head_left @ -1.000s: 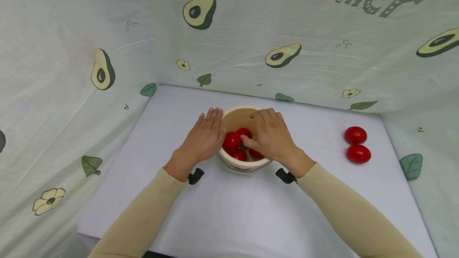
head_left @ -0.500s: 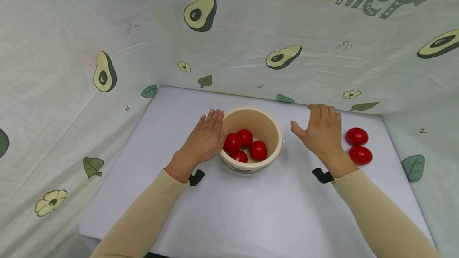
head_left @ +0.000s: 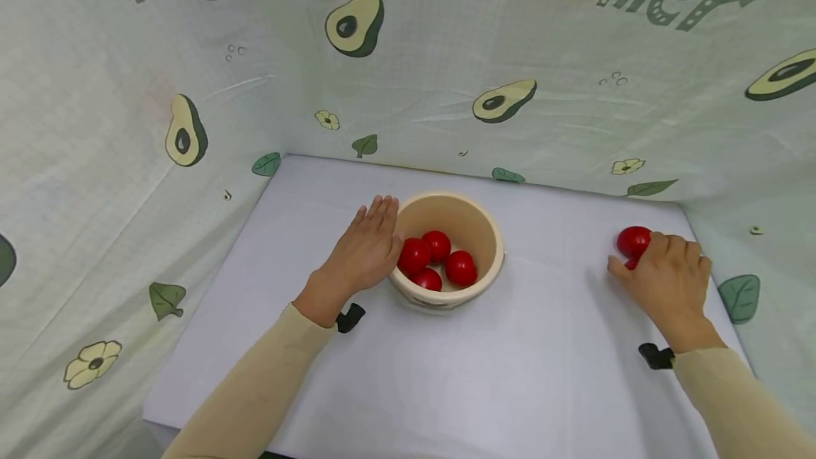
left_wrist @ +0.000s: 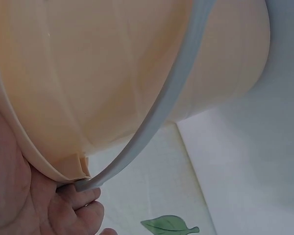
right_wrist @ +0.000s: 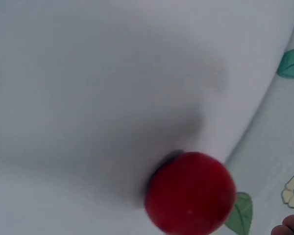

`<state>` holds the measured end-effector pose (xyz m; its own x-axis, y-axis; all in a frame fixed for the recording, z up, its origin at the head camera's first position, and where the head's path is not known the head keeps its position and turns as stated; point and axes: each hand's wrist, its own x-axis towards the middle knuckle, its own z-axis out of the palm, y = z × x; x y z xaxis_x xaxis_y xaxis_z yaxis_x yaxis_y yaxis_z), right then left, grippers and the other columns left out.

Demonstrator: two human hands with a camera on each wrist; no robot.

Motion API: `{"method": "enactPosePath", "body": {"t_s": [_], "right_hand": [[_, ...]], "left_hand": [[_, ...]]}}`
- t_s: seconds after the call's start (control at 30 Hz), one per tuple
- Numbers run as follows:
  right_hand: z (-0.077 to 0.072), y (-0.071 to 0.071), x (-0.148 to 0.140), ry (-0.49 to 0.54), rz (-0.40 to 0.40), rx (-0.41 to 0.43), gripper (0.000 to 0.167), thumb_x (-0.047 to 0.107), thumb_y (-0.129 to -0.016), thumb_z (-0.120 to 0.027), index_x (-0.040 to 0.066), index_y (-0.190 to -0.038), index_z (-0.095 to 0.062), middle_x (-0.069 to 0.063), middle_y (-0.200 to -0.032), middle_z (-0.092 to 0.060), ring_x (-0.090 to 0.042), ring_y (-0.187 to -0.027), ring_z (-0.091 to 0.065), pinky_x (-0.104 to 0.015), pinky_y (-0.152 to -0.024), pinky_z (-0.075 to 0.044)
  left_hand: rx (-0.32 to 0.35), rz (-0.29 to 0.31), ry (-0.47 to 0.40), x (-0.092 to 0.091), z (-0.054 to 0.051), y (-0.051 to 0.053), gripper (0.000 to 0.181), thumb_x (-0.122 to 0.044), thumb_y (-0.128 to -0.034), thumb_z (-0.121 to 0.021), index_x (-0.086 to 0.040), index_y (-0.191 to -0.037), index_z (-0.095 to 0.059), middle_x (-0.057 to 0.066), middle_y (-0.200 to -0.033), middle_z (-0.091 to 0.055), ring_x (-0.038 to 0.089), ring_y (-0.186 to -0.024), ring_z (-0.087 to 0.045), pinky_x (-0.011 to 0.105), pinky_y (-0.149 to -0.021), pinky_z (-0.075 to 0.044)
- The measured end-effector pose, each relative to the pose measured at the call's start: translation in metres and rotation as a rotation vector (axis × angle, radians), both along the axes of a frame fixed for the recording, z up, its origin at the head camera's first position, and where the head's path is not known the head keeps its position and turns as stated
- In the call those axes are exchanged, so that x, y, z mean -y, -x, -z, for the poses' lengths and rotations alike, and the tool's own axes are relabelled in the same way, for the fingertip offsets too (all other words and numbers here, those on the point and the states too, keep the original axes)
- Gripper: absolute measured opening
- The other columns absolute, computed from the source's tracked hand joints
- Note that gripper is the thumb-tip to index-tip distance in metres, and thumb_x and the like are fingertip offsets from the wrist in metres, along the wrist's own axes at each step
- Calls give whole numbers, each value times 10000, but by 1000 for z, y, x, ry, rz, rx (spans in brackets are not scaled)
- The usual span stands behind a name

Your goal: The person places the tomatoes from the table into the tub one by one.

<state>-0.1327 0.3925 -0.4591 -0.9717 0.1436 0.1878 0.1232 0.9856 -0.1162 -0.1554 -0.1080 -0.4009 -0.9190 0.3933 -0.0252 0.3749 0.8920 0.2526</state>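
I am resting my left hand (head_left: 362, 246) against the left rim of a round, cream-coloured plastic bucket (head_left: 472, 225); its fingers (head_left: 380, 214) are lying straight and close together, pointing away from me, the palm touching the rim; in the left wrist view a curved grey handle (left_wrist: 170, 93) is hanging along the bucket's outer wall, its hinged end sitting just beside those fingers. The bucket is standing upright on the white table (head_left: 510, 374); four glossy, round red balls are lying in it, one at the left (head_left: 413, 255), one at the back (head_left: 437, 246), one at the right (head_left: 460, 268), one at the front (head_left: 427, 280).

I am holding my right hand (head_left: 672, 285) well apart from the bucket, over the near red ball (head_left: 632, 263) of a pair at the table's right side; the hand is hiding most of it; its thumb is standing apart from the bent fingers; whether they are touching the ball I cannot tell. The far red ball (head_left: 634, 240) is lying just beyond, mostly uncovered; the right wrist view is showing one red ball (right_wrist: 190, 194), my fingertips appearing apart from it at the picture's edge. Beige sleeves (head_left: 255, 381) are covering both forearms; a pale green cloth (head_left: 421, 69), printed with avocados, leaves and flowers, is hanging behind the table.
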Motion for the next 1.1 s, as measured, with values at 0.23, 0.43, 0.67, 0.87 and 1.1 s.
{"method": "enactPosePath", "body": {"t_s": [0.23,0.43,0.67,0.87,1.1], "right_hand": [[16,-15,-24,-42,34,82,800,446,-902,-737,-246,-1136,-410,-424,-1019,-414,-559,-909,-366,-653,-695,-365],[27,-20,-32,-71,72,129,837,496,-923,-708,-259,-1129,-411,-442,-1033,-410,-580,-931,-369,-682,-718,-388],[36,-22,-37,-54,85,144,828,523,-946,-657,-261,-1068,-420,-452,-1016,-427,-592,-934,-372,-703,-761,-372],[37,-22,-32,-56,70,132,808,504,-930,-674,-256,-1048,-425,-448,-1003,-437,-579,-930,-383,-697,-756,-386],[30,-16,-10,-54,-35,-35,747,385,-824,-794,-228,-1075,-449,-444,-1016,-475,-586,-928,-430,-692,-715,-425]], "left_hand": [[5,-2,2,-1,-1,-1,678,-356,-1131,-339,18,-1671,-173,181,-1751,-200,332,-1647,-114,484,-1337,-100],[4,1,8,-2,0,-1,676,-353,-1132,-334,22,-1670,-171,184,-1750,-201,333,-1646,-119,485,-1336,-103],[2,1,5,-1,0,-1,678,-343,-1129,-348,20,-1671,-168,181,-1750,-202,329,-1647,-116,483,-1337,-104],[6,4,-3,-2,0,-1,675,-322,-1127,-373,28,-1668,-171,186,-1748,-204,331,-1646,-114,483,-1337,-106],[-2,-1,3,-1,0,-1,672,-314,-1126,-384,27,-1667,-179,185,-1746,-213,331,-1645,-124,479,-1336,-116]]}}
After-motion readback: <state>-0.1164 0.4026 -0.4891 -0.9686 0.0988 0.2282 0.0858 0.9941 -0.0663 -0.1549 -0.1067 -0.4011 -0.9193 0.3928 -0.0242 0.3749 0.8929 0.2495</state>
